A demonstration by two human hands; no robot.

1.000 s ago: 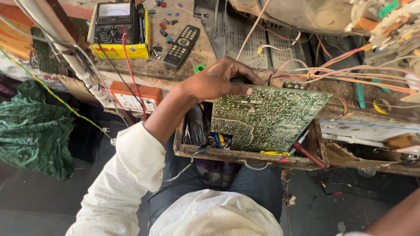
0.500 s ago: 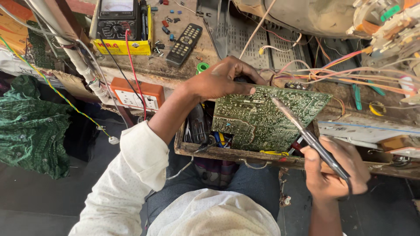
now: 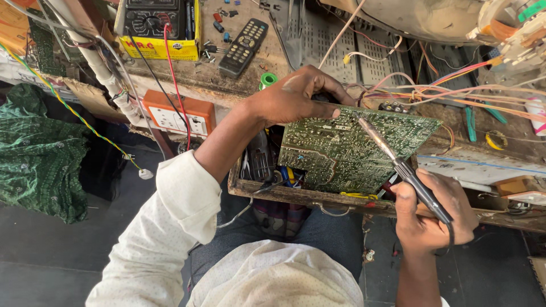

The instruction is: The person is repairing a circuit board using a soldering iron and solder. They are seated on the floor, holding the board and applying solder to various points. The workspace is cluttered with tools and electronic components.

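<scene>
the left hand (image 3: 296,96) grips the top edge of a green circuit board (image 3: 352,149), fingers curled over it, holding it tilted above an open wooden drawer (image 3: 307,196). the right hand (image 3: 432,216) is closed around a soldering iron (image 3: 398,165), its tip touching the board's upper part. behind them on the surface (image 3: 239,82) lie a black remote (image 3: 243,48), a multimeter (image 3: 156,20) in a yellow box and loose coloured wires (image 3: 455,91).
</scene>
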